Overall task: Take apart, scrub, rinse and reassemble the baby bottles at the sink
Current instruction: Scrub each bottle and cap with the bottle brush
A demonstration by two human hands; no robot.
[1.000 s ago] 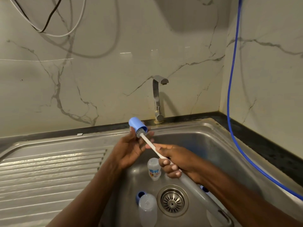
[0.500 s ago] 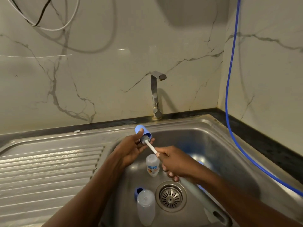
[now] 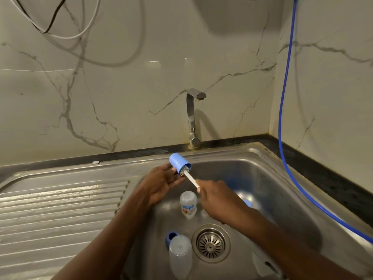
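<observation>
steel sink (image 3: 272, 188) | ribbed drainboard (image 3: 60, 209) left | marble wall (image 3: 121, 98) | blue hose (image 3: 282, 98) right

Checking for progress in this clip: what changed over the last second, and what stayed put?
The left hand brought the blue cap slightly down toward the right hand, so less of the white brush stem shows between them. Unchanged: left hand holds the cap, right hand grips the brush, bristles sit in the cap's mouth, two bottles lie by the drain.
</observation>
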